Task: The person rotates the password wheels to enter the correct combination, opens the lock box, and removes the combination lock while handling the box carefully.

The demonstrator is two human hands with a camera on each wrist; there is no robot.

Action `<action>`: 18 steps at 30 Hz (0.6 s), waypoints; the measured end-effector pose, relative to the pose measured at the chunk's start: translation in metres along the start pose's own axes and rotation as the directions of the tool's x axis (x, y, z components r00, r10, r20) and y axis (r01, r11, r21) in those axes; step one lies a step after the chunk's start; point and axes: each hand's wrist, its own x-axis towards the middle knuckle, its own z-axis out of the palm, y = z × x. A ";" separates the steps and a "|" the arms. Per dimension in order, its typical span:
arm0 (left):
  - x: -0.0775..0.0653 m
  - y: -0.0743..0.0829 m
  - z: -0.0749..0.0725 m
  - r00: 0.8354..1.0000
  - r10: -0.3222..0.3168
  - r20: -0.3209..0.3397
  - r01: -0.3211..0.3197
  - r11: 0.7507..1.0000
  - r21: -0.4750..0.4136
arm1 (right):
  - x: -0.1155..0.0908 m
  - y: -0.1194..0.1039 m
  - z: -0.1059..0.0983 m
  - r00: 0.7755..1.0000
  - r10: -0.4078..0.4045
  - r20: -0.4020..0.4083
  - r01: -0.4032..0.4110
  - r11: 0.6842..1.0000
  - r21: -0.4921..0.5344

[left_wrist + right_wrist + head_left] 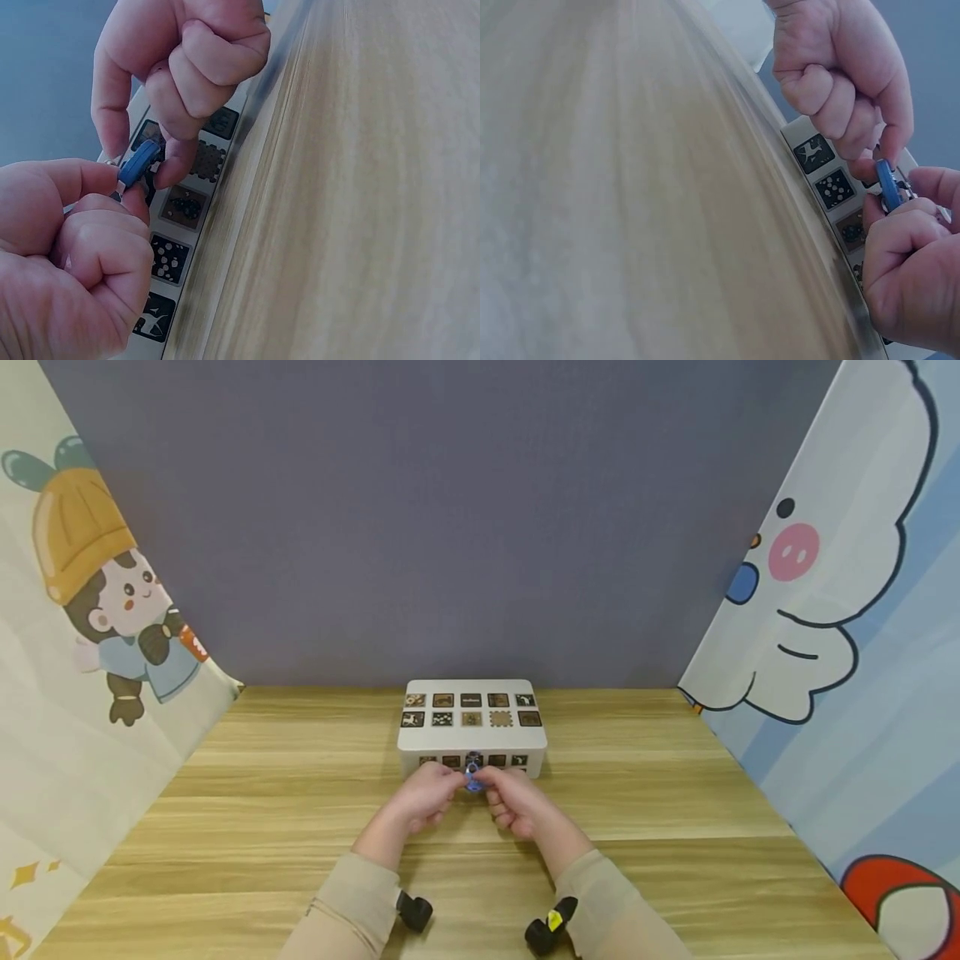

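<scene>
A small, flat blue piece with metal parts [473, 771] is held at the middle of the front face of a white box [468, 739]. The left hand [429, 793] pinches it from the left between thumb and forefinger. From the right side, the right hand [517, 800] pinches it the same way, with its other fingers folded in. In the left wrist view the blue piece [138, 163] shows edge-on between both hands' fingertips. The right wrist view shows metal beside the blue piece [887, 185]; I cannot tell its exact kind.
The box bears rows of small dark and brown square pictures on its lid and front. It stands on a wood-grain table [300, 760], close to a grey back panel [420, 527]. Cartoon-printed sheets [45, 710] flank both sides. Each sleeve carries a small black device [414, 912].
</scene>
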 end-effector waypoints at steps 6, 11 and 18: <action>0.000 0.001 0.000 1.000 -0.003 -0.015 0.003 1.000 -0.004 | -0.002 -0.001 -0.006 1.000 0.009 0.015 -0.009 1.000 0.014; -0.001 0.002 0.001 1.000 -0.005 -0.016 0.005 1.000 -0.015 | -0.004 -0.003 -0.010 0.999 0.016 0.028 -0.017 0.999 0.027; -0.001 0.002 0.002 1.000 -0.003 -0.013 0.003 1.000 -0.005 | -0.005 -0.005 -0.014 0.999 0.031 0.028 -0.032 0.999 0.010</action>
